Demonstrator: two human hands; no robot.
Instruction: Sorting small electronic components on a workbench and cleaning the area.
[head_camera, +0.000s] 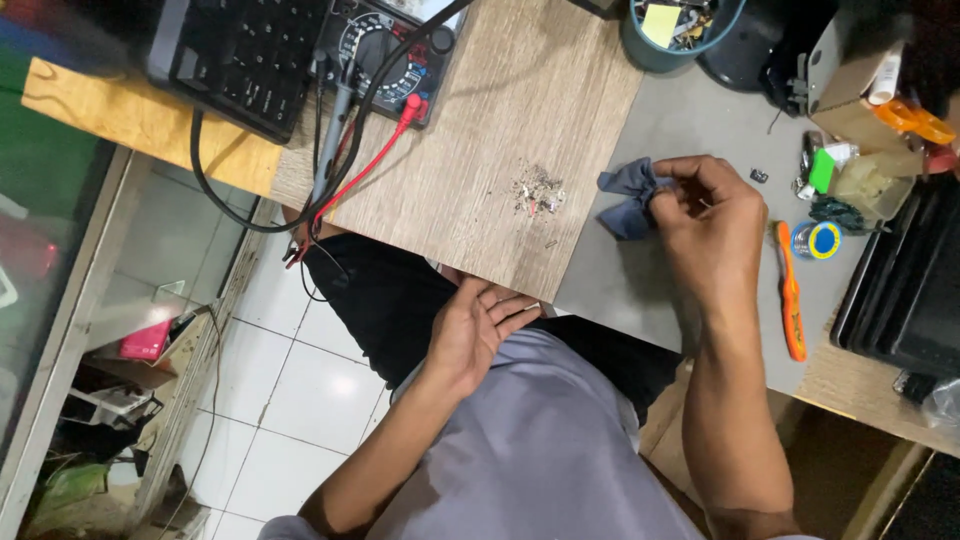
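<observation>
Blue-grey cloth (628, 198) pinched in right-hand fingers (672, 186) above grey mat (690, 110); left-hand fingers (500, 305) loosely open, empty.

An electronics repair bench: a multimeter (392, 55) with red and black probe leads (345, 165), a solder spool (822, 240), a cup of small parts (678, 28), and metal scraps (538, 192) on the wooden worktop (480, 130).

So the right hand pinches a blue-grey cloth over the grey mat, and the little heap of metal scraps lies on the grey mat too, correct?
Not quite. The right hand does pinch the blue-grey cloth over the grey mat, but the heap of metal scraps lies on the wooden tabletop, left of the mat. The head view shows it.
</observation>
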